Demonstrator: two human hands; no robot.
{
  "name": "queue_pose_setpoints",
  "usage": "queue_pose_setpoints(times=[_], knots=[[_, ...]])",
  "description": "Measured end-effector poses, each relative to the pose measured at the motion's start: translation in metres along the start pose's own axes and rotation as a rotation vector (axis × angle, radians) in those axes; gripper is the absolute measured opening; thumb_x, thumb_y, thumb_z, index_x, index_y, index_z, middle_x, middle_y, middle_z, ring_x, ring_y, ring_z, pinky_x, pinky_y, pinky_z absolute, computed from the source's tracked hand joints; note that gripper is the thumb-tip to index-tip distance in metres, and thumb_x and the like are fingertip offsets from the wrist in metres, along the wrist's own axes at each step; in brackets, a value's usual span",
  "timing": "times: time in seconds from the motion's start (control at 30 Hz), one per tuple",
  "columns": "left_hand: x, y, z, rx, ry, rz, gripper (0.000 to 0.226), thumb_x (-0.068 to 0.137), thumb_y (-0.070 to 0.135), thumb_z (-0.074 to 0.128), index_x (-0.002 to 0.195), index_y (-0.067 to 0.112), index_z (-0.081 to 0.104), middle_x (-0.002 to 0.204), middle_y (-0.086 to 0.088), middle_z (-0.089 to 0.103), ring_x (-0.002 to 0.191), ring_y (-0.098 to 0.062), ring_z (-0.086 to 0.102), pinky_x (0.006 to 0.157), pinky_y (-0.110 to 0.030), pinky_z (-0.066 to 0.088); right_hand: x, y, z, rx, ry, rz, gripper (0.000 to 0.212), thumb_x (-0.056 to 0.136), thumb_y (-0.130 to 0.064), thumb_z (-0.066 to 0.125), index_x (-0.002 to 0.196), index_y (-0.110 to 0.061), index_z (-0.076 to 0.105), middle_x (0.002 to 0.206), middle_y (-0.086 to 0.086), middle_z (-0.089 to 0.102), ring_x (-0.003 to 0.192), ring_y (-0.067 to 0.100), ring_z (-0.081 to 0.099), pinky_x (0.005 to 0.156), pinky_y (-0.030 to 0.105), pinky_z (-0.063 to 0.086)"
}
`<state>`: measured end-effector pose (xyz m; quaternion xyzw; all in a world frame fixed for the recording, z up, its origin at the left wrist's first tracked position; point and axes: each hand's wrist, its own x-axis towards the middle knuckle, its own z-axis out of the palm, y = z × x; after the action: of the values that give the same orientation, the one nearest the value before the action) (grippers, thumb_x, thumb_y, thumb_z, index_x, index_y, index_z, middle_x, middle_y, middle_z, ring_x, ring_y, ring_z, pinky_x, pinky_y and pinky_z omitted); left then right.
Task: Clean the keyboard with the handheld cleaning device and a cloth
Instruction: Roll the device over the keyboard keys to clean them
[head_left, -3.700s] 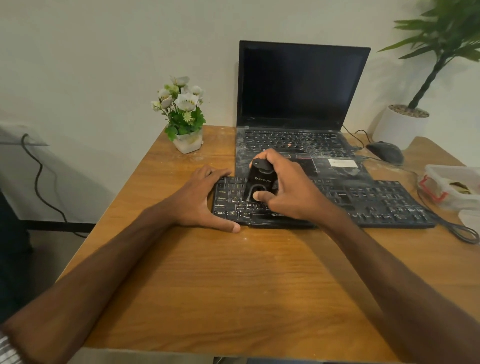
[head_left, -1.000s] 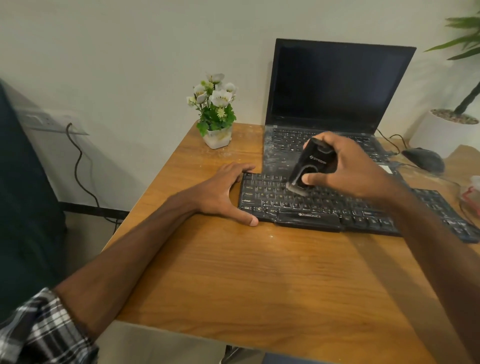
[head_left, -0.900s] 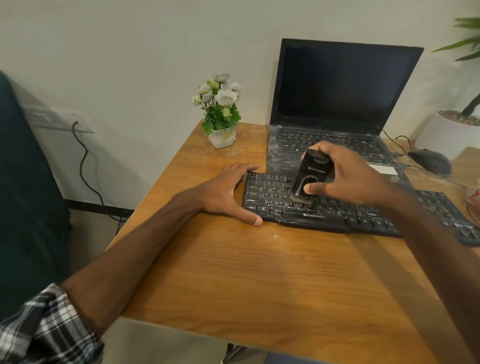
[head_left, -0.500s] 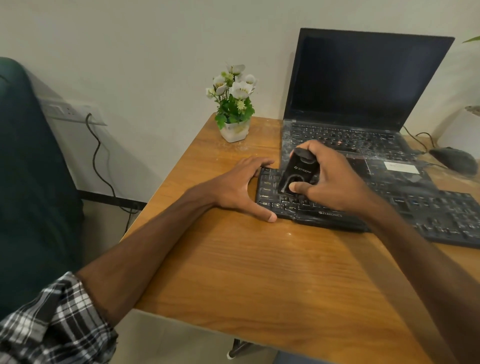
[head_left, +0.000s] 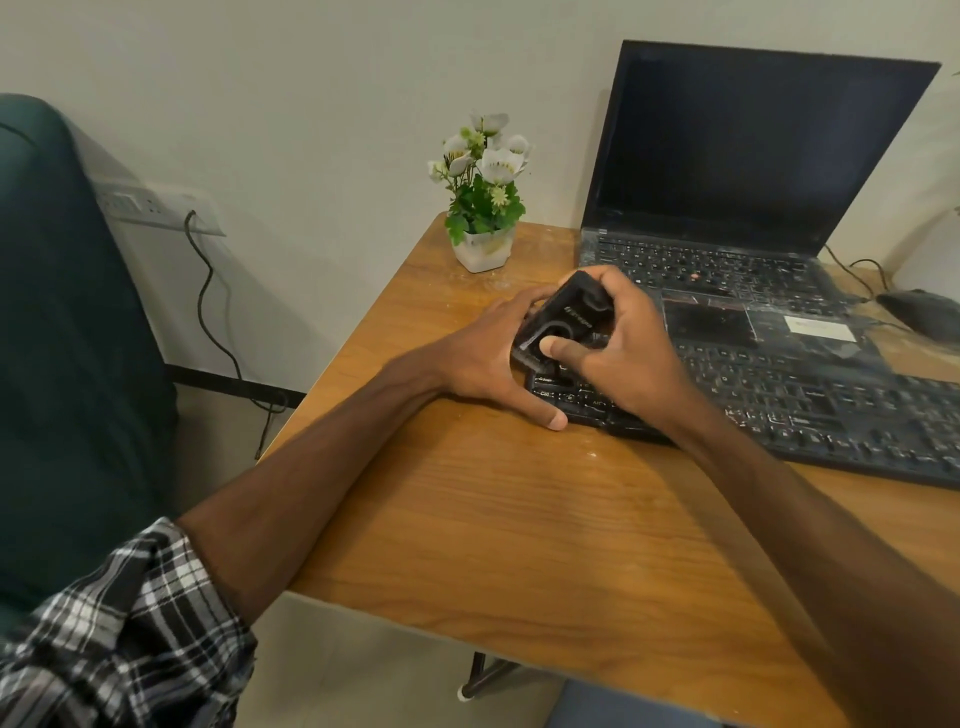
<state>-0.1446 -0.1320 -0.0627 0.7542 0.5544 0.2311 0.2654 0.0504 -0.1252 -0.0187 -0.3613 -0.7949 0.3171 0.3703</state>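
Gripping the cleaning device (head_left: 563, 319), the right hand (head_left: 628, 358) curls its fingers over the top and back, with its thumb pressed on the front face by the ring-shaped opening. The device sits on the left end of the keyboard (head_left: 789, 400). Its long axis is tilted, with the lower end toward 7 o'clock on the keys and the upper end toward 1 o'clock.

The left hand (head_left: 483, 358) lies spread at that same end. Its thumb runs along the keyboard's front edge and its fingers reach behind the device, where their tips are hidden.

The keyboard runs from 9 o'clock to 3 o'clock and dips a little to the right, where the frame cuts off its far end. The tabletop (head_left: 519, 525) has a left edge close to the left hand at 9 o'clock, and bare wood spreads toward 6 o'clock up to the near edge.

An open laptop (head_left: 753, 171) with a dark screen touches the keyboard's rear edge at 12 o'clock. A flower pot (head_left: 483, 249) stands by the far left corner, at 11 o'clock of the hands. A mouse (head_left: 922, 312) lies at 2 o'clock, partly cut off.

Past the tabletop at 9 o'clock, a cable (head_left: 208, 312) hangs down the wall beside a dark green chair (head_left: 67, 338). A plaid sleeve (head_left: 119, 639) fills the corner at 7 o'clock. The lettering on the device is too blurred to read.
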Motion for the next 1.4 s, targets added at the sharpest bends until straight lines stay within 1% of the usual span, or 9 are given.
queue_pose_setpoints(times=[0.1, 0.23, 0.43, 0.53, 0.77, 0.93, 1.1, 1.23, 1.4], knots=[[-0.003, 0.001, -0.003, -0.013, -0.035, -0.033, 0.146, 0.052, 0.064, 0.097, 0.162, 0.04, 0.004, 0.162, 0.007, 0.026, 0.147, -0.019, 0.027, 0.121, -0.055, 0.032, 0.0, 0.002, -0.016, 0.062, 0.046, 0.07, 0.058, 0.077, -0.013, 0.085, 0.125, -0.018, 0.054, 0.109, -0.011, 0.064, 0.099, -0.006, 0.063, 0.079, 0.014, 0.054], [-0.002, -0.001, -0.006, -0.032, -0.113, -0.051, 0.154, 0.045, 0.067, 0.096, 0.159, 0.047, -0.006, 0.163, 0.008, 0.025, 0.15, -0.02, 0.025, 0.122, -0.057, 0.03, 0.001, -0.004, -0.037, -0.141, -0.043, 0.04, 0.059, 0.076, -0.016, 0.085, 0.125, -0.02, 0.052, 0.108, -0.014, 0.061, 0.1, -0.003, 0.062, 0.076, 0.014, 0.052], [-0.001, -0.005, -0.008, -0.072, -0.127, -0.036, 0.156, 0.041, 0.07, 0.098, 0.159, 0.048, -0.001, 0.164, 0.009, 0.023, 0.151, -0.021, 0.026, 0.122, -0.057, 0.033, -0.004, -0.013, -0.009, -0.216, -0.138, -0.04, 0.058, 0.075, -0.012, 0.085, 0.121, -0.019, 0.051, 0.105, -0.011, 0.062, 0.096, 0.001, 0.062, 0.073, 0.017, 0.053], [-0.001, -0.008, -0.005, -0.061, -0.095, -0.009, 0.151, 0.042, 0.07, 0.099, 0.159, 0.042, 0.007, 0.158, 0.012, 0.029, 0.147, -0.018, 0.032, 0.12, -0.054, 0.037, 0.002, -0.015, -0.006, -0.221, -0.165, -0.069, 0.057, 0.075, -0.014, 0.085, 0.121, -0.019, 0.052, 0.106, -0.008, 0.063, 0.097, 0.005, 0.063, 0.079, 0.023, 0.056], [0.001, -0.012, -0.006, -0.008, -0.09, -0.013, 0.146, 0.046, 0.072, 0.097, 0.158, 0.044, 0.009, 0.16, 0.008, 0.029, 0.146, -0.019, 0.031, 0.12, -0.056, 0.035, 0.01, -0.015, -0.023, -0.129, -0.325, -0.005, 0.058, 0.075, -0.012, 0.085, 0.123, -0.019, 0.053, 0.113, -0.003, 0.063, 0.106, 0.011, 0.064, 0.089, 0.033, 0.058], [-0.001, -0.009, -0.007, -0.012, -0.105, -0.037, 0.137, 0.048, 0.067, 0.097, 0.155, 0.042, 0.016, 0.156, 0.006, 0.03, 0.142, -0.016, 0.034, 0.121, -0.051, 0.036, 0.012, -0.02, -0.036, -0.333, -0.417, 0.017, 0.055, 0.077, -0.016, 0.084, 0.122, -0.018, 0.052, 0.11, -0.004, 0.063, 0.102, 0.013, 0.063, 0.085, 0.034, 0.058], [-0.002, -0.009, -0.009, -0.015, -0.109, -0.042, 0.14, 0.051, 0.061, 0.099, 0.159, 0.042, 0.012, 0.157, 0.005, 0.029, 0.143, -0.015, 0.033, 0.122, -0.049, 0.034, 0.023, -0.031, -0.051, -0.572, -0.518, 0.013, 0.056, 0.077, -0.014, 0.083, 0.123, -0.015, 0.051, 0.11, 0.001, 0.063, 0.098, 0.017, 0.063, 0.083, 0.041, 0.059], [-0.003, -0.005, -0.011, 0.019, -0.114, -0.042, 0.135, 0.057, 0.056, 0.099, 0.158, 0.04, 0.012, 0.157, 0.008, 0.028, 0.142, -0.015, 0.031, 0.122, -0.049, 0.034, 0.025, -0.043, -0.043, -0.478, -0.408, -0.026, 0.055, 0.077, -0.011, 0.082, 0.122, -0.017, 0.05, 0.108, -0.001, 0.062, 0.099, 0.016, 0.064, 0.081, 0.036, 0.059], [-0.001, -0.006, -0.008, 0.048, -0.093, -0.008, 0.131, 0.049, 0.074, 0.095, 0.153, 0.039, 0.023, 0.154, 0.011, 0.033, 0.142, -0.019, 0.034, 0.119, -0.055, 0.037, 0.015, -0.043, -0.013, -0.351, -0.318, -0.079, 0.052, 0.077, -0.013, 0.083, 0.117, -0.02, 0.05, 0.105, -0.006, 0.061, 0.096, 0.01, 0.063, 0.077, 0.028, 0.059]])
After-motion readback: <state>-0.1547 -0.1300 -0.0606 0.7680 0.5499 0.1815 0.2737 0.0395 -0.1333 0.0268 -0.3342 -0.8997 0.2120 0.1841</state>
